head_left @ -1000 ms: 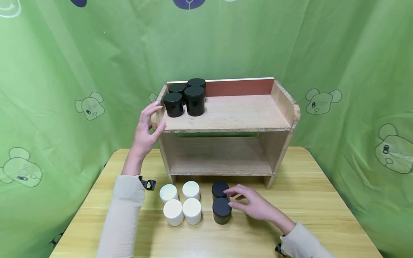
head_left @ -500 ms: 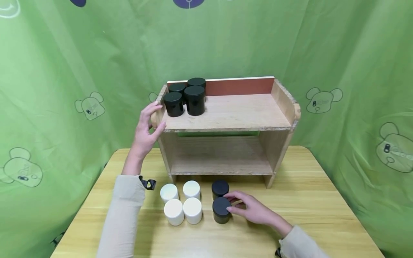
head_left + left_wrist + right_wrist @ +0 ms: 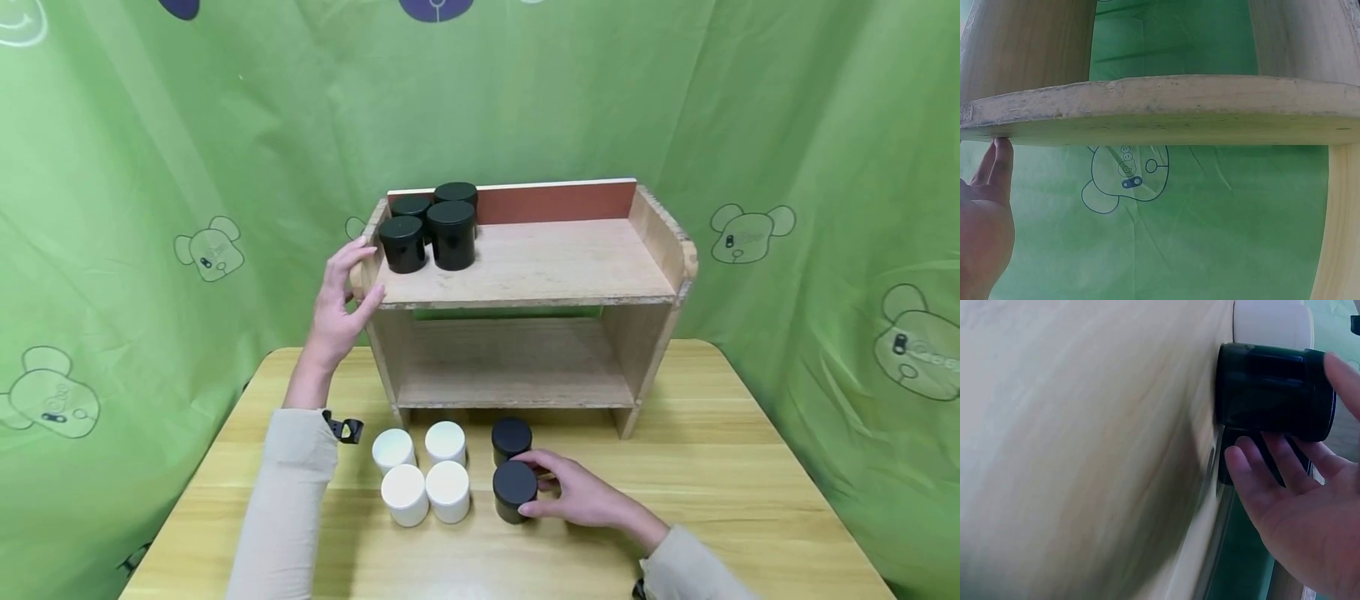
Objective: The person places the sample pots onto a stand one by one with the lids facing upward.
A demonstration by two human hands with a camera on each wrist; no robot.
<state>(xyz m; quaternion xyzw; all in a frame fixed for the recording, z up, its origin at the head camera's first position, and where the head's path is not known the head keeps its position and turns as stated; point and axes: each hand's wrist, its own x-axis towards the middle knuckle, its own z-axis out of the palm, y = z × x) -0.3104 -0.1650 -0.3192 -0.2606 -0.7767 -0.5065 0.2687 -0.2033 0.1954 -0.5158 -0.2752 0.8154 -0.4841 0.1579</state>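
Observation:
In the head view my right hand (image 3: pixel 581 493) holds the nearer of two black lidded jars (image 3: pixel 515 492) on the table, thumb at its front and fingers behind it. The right wrist view shows the fingers (image 3: pixel 1250 481) along the side of this black jar (image 3: pixel 1266 390) and the thumb by its lid. The other black jar (image 3: pixel 512 439) stands just behind. My left hand (image 3: pixel 337 304) rests at the left side of a small wooden shelf (image 3: pixel 525 287), thumb at the front edge of the top board. In the left wrist view, straight fingertips touch the wooden panel (image 3: pixel 1166 103).
Several white jars (image 3: pixel 405 493) stand left of the black pair. On the top board, several black jars (image 3: pixel 452 237) are grouped at the left end. The lower board (image 3: pixel 517 367) lies beneath it. A green curtain (image 3: pixel 555 92) hangs behind the wooden table (image 3: pixel 720 467).
My right hand has moved slightly left and toward me, and its thumb and fingers have closed round the nearer black jar. The left hand has stayed at the shelf's side.

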